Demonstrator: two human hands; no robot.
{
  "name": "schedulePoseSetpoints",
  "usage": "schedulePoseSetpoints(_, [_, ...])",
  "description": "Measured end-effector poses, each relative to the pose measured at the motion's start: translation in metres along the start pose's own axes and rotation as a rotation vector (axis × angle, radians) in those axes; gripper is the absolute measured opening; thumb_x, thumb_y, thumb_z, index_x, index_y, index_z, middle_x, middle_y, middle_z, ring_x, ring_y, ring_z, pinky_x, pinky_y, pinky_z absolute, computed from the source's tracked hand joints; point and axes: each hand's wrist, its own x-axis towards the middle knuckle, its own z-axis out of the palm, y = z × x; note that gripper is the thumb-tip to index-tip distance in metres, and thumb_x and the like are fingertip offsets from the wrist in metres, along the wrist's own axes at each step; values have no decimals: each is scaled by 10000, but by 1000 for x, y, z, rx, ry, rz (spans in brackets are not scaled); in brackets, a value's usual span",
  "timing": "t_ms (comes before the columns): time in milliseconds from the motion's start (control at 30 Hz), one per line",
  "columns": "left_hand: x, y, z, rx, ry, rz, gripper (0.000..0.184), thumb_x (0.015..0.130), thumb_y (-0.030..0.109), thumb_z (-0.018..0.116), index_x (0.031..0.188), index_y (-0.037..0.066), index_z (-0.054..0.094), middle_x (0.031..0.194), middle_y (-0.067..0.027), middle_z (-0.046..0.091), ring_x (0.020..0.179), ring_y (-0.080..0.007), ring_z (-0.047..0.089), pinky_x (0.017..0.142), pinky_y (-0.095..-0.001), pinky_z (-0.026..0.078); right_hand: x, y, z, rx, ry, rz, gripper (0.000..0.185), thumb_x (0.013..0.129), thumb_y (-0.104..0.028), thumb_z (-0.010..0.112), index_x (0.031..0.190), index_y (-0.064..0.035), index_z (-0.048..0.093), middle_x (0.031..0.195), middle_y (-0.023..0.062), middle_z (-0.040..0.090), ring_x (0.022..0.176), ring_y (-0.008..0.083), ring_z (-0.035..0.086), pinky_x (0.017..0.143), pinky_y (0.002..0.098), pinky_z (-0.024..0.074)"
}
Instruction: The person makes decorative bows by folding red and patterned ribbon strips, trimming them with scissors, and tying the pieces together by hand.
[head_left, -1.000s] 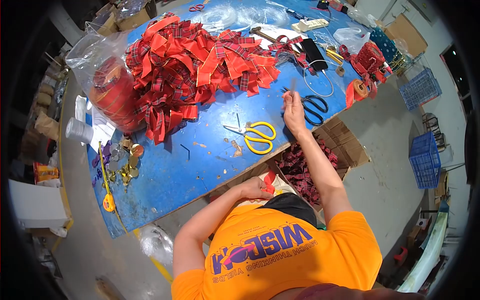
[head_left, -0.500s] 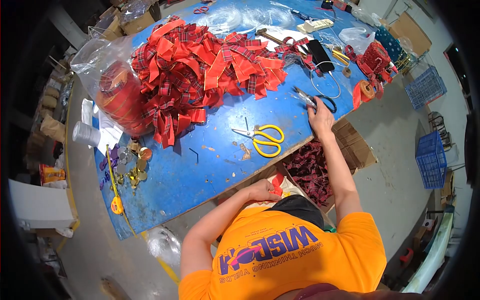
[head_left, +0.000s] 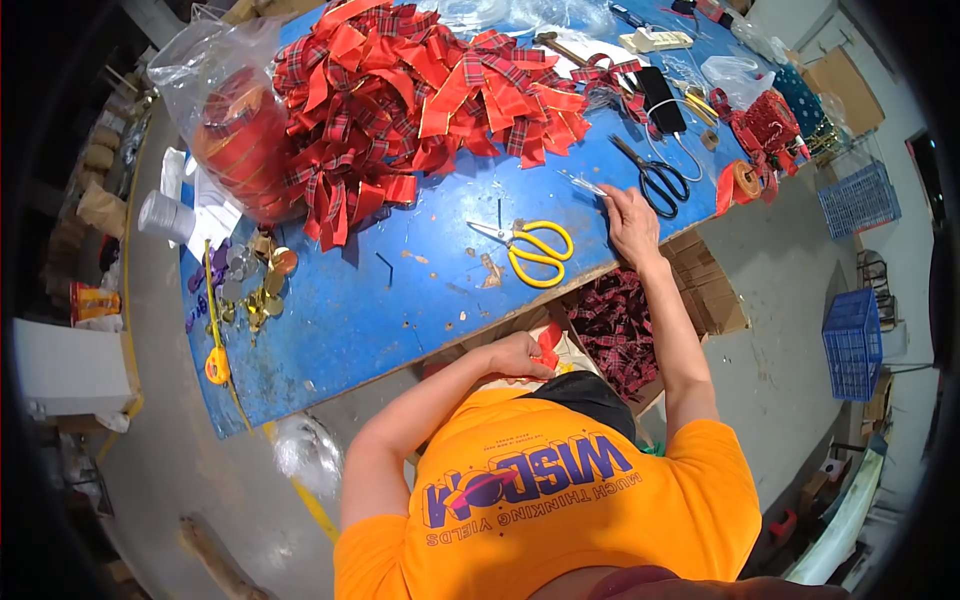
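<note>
Near my lap, my left hand (head_left: 518, 357) is closed on a piece of red ribbon (head_left: 547, 344). My right hand (head_left: 632, 228) is over the blue table's front edge, its fingertips pinched on a few thin whitish strands (head_left: 583, 184) whose exact kind I cannot make out. Just beyond that hand, black-handled scissors (head_left: 662, 186) lie on the tabletop, apart from the fingers. Yellow-handled scissors (head_left: 538, 252) rest between the two hands. A big heap of red and plaid ribbon bows (head_left: 420, 100) covers the table's far middle.
Left of the heap stands a bagged red ribbon roll (head_left: 240, 140). A yellow tape measure (head_left: 217, 365) lies near the left corner. A phone (head_left: 661, 100) with a cable and a ribbon roll (head_left: 740, 183) are at right. Below the edge is a box of plaid ribbon pieces (head_left: 615, 325).
My right hand has moved off the black scissors, which now lie turned on the table, and pinches thin strands. My left hand still holds the red ribbon. The whole view has shifted slightly.
</note>
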Motion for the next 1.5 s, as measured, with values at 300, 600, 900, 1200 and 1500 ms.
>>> schedulePoseSetpoints(300, [-1,3,2,19,19,-7,327,841,335,773,729,41,686,603,7,587,488,-79,513,445,-268,414,4,-5,9,-147,87,-107,240,866,-195,703,1105,-187,727,984,48,600,956,263,566,797,399,440])
schedulePoseSetpoints(600, [4,3,-1,51,-12,4,356,841,358,772,722,40,667,594,-5,578,479,-98,518,454,-271,426,48,-99,36,117,-255,-168,287,823,-280,752,1056,-117,714,974,69,665,996,282,608,869,419,439])
schedulePoseSetpoints(900, [-7,-1,-8,-41,-7,22,307,869,327,753,769,46,679,595,12,567,478,-72,475,443,-265,388,76,-106,92,178,-164,-260,179,798,-210,754,829,-56,668,826,136,612,887,341,627,739,457,504])
schedulePoseSetpoints(1200, [-4,-12,-9,-137,-49,45,270,899,288,726,769,57,676,592,23,562,471,-65,459,435,-255,372,77,-103,89,213,-248,-163,119,929,-133,597,943,-17,570,889,201,611,878,396,617,754,478,491])
schedulePoseSetpoints(1500, [0,-11,-9,-95,-124,129,342,884,399,715,762,82,670,588,26,546,508,-79,495,471,-241,404,20,-227,-3,731,-50,-211,155,964,-79,581,1096,2,582,860,117,653,766,231,642,694,319,512])
